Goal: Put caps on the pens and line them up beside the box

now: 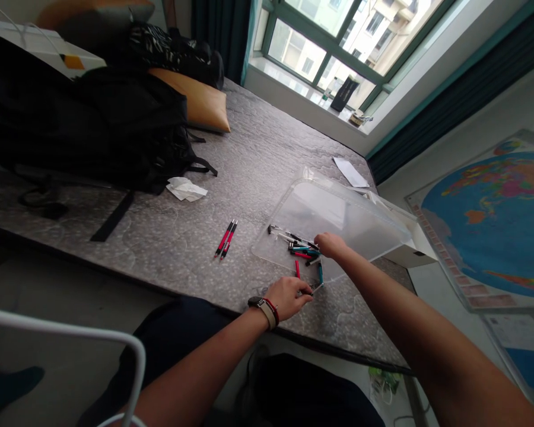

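Note:
A shallow clear plastic lid or tray (360, 222) lies on the grey patterned mattress-like surface (244, 178), with a heap of pens (306, 250) in black, white, teal and red near its front corner. My left hand (287, 298), a watch and bands on its wrist, is closed in a pinch around a slim pen (315, 289) at the near edge of the heap. Over the heap's right side, my right hand (331, 244) has its fingers curled down; what they grip is hidden. A red pen (298, 269) and a teal pen (320, 274) lie between the hands.
Two red-and-black pens (226, 240) lie side by side to the left. Crumpled tissue (187, 188), a black backpack (129, 118) and an orange cushion (200, 98) are farther left. A white box (407, 228) stands behind the plastic piece, near white paper (350, 172).

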Tool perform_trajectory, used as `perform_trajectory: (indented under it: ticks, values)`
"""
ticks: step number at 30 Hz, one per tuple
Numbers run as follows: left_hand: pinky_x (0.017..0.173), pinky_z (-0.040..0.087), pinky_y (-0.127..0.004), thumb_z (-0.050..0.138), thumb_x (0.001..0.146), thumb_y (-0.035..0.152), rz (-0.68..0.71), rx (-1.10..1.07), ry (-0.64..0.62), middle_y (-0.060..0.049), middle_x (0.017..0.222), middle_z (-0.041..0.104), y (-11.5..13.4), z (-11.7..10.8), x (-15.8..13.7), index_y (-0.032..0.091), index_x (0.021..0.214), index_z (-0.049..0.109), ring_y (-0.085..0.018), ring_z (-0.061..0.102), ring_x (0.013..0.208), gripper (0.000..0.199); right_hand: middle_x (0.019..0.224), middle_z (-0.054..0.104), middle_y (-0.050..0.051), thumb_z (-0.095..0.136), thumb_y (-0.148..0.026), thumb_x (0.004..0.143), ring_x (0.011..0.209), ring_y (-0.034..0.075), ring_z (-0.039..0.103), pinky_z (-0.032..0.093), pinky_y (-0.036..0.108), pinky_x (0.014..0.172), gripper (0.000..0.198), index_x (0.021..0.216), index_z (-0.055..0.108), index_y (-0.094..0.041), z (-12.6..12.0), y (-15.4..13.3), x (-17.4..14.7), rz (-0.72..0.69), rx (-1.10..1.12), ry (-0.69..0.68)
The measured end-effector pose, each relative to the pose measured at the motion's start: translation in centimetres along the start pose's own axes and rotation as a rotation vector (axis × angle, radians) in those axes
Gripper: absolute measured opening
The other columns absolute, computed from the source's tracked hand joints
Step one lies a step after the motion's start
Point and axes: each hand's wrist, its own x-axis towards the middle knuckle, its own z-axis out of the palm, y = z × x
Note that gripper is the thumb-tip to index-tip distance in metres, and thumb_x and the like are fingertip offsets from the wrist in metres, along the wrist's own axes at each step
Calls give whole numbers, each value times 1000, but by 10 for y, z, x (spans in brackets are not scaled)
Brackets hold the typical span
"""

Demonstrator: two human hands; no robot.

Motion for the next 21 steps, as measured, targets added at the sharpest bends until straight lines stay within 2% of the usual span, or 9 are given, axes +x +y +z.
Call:
perform_trajectory:
  ticks: [12, 21]
  values:
    - [72, 48, -26, 63, 84, 36, -20, 28, -45, -3, 93, 75, 4, -4, 1, 25, 97, 76, -17, 64, 73, 22, 109, 70, 12, 59, -22, 85, 98, 23, 66, 48, 27, 79, 27, 111, 70, -21, 11, 2, 7, 4, 54, 36]
    - [76, 49, -26, 61, 86, 39, -45, 65, -75, -2, 98, 74, 4, -3, 0, 26, 100, 75, -17, 66, 81, 25, 111, 69, 13, 62, -32, 86, 97, 25, 67, 50, 28, 75, 26, 109, 70, -22, 4, -1, 8, -8, 25, 22]
